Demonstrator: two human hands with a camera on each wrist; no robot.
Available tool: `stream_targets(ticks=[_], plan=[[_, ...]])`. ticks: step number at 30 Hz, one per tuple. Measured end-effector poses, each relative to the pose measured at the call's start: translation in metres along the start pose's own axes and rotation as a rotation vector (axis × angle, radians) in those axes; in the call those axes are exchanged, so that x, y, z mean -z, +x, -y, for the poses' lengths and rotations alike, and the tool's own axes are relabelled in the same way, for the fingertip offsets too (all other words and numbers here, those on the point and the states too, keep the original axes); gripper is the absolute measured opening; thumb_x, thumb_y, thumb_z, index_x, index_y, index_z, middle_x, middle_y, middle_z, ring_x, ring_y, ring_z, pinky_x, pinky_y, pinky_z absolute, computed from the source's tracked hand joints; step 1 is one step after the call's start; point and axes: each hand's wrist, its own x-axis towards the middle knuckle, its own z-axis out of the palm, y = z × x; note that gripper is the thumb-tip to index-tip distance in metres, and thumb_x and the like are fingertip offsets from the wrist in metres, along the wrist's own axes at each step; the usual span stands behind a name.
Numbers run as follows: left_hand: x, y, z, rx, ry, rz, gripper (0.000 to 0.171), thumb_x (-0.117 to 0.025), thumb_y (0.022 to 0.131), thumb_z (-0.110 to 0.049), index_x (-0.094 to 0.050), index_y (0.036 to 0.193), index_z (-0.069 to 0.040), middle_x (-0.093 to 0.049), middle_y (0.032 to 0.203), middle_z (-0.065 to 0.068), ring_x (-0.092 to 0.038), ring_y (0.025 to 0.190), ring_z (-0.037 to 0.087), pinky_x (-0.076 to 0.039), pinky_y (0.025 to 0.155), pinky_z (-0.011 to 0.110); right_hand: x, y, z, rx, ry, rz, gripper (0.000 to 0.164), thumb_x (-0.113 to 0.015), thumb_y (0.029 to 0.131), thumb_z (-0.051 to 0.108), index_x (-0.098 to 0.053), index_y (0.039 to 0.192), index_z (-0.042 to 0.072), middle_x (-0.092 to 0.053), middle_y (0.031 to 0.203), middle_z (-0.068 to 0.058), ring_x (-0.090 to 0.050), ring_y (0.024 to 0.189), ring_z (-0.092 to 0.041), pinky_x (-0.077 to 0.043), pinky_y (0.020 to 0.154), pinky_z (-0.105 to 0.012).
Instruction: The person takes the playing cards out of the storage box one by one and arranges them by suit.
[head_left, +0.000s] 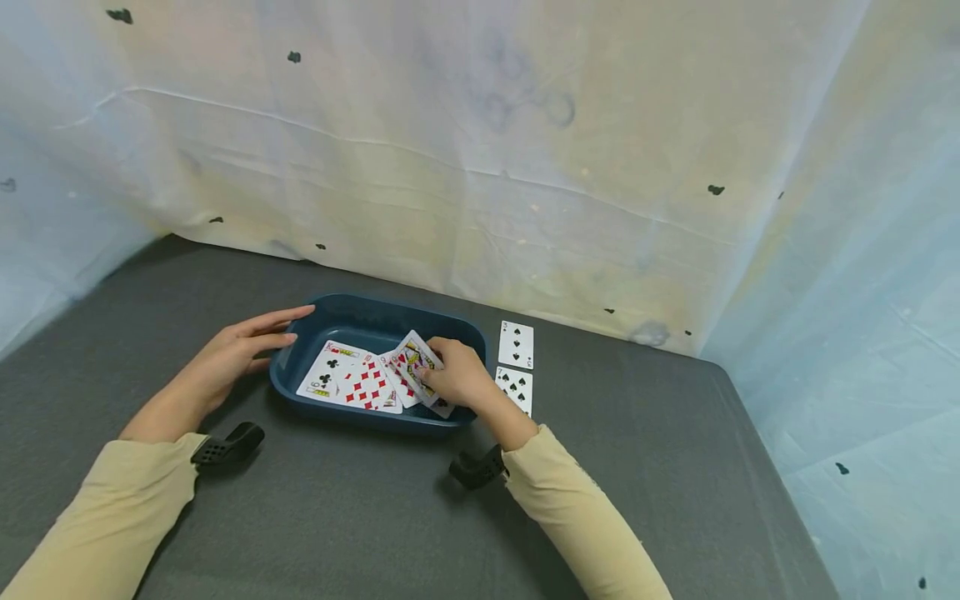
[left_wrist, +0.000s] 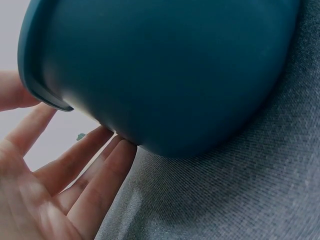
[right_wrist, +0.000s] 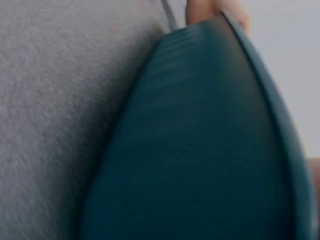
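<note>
Beige sleeves (head_left: pixel 123 508) foremost — right fingers (head_left: pixel 444 348) pinching face card (head_left: pixel 411 357) inside tray (head_left: pixel 360 307) — left fingers (head_left: pixel 279 317) spread, touching tray's end.

A "7" and spade signs are printed on the lower card (head_left: pixel 514 389); three spade signs are aligned on the upper card (head_left: pixel 517 345). A red "K" is marked on the rear card (head_left: pixel 347 351), "10" on the diamond card (head_left: pixel 365 385).
</note>
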Motion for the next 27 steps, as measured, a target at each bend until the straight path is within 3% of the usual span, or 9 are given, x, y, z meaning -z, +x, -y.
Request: stream_targets(ticks=[6,15,20,27], plan=[[0.001,0.000,0.000,0.002,0.000,0.009,0.057,-0.049,0.100,-0.031,-0.028,0.152,-0.021,-0.011,0.161,0.014,-0.013,0.144,0.041,-0.019,0.106,0.070,0.010,-0.005,-0.009,0.048,0.302,-0.086,0.039,-0.060,0.093,0.007,-0.051,0.130,0.000,-0.067,0.106,-0.018,-0.066,0.089,-0.024,-0.054,0.070,-0.028],[0.002,0.001,-0.001,0.014,-0.005,0.010,0.057,-0.049,0.100,-0.032,-0.028,0.152,-0.022,-0.011,0.161,0.012,-0.012,0.144,0.041,-0.018,0.106,0.071,0.027,-0.007,-0.030,-0.046,0.629,-0.338,0.058,-0.068,0.088,0.006,-0.043,0.140,0.008,-0.069,0.100,-0.019,-0.068,0.082,-0.018,-0.057,0.075,-0.033],[0.003,0.001,-0.001,0.014,-0.008,0.006,0.056,-0.049,0.100,-0.034,-0.029,0.152,-0.024,-0.011,0.161,0.011,-0.011,0.145,0.040,-0.018,0.107,0.071,0.034,-0.005,-0.048,-0.088,0.702,-0.402,0.058,-0.066,0.089,0.004,-0.042,0.141,0.010,-0.067,0.104,-0.022,-0.066,0.078,-0.010,-0.054,0.068,-0.023],[0.003,0.002,0.000,0.015,-0.002,0.005,0.056,-0.048,0.101,-0.033,-0.028,0.152,-0.023,-0.011,0.161,0.013,-0.011,0.144,0.041,-0.018,0.106,0.071,0.040,-0.004,-0.073,-0.121,0.677,-0.480,0.056,-0.065,0.090,0.004,-0.043,0.141,0.010,-0.067,0.102,-0.023,-0.061,0.070,-0.008,-0.045,0.064,-0.027]])
